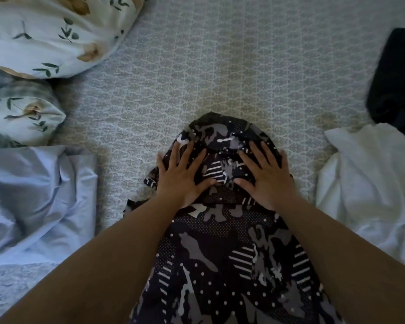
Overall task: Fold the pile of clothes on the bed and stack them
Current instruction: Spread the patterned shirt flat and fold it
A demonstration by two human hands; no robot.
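We are looking down at a bed (220, 66) that is carrying everything here: two flowered pillows (52, 31) at the far left, a pale blue garment (38, 195) lying crumpled below them, a white garment (369, 183) bunched at the right, and a dark garment (395, 85) beyond it.

The dark garment is running off the right edge, and we cannot tell what kind of clothing it is. The blue and white pieces are also being cut off by the edges.

The patterned garment (232, 265) is lying in the middle of the bed, directly in front of us, stretching from the bottom edge up to a rounded far end. It is black with grey blotches, white dots and white stripes.

Our left hand (182, 176) and right hand (267, 174) are resting flat on its far end, fingers straight and spread, thumbs pointing toward each other, nearly meeting.
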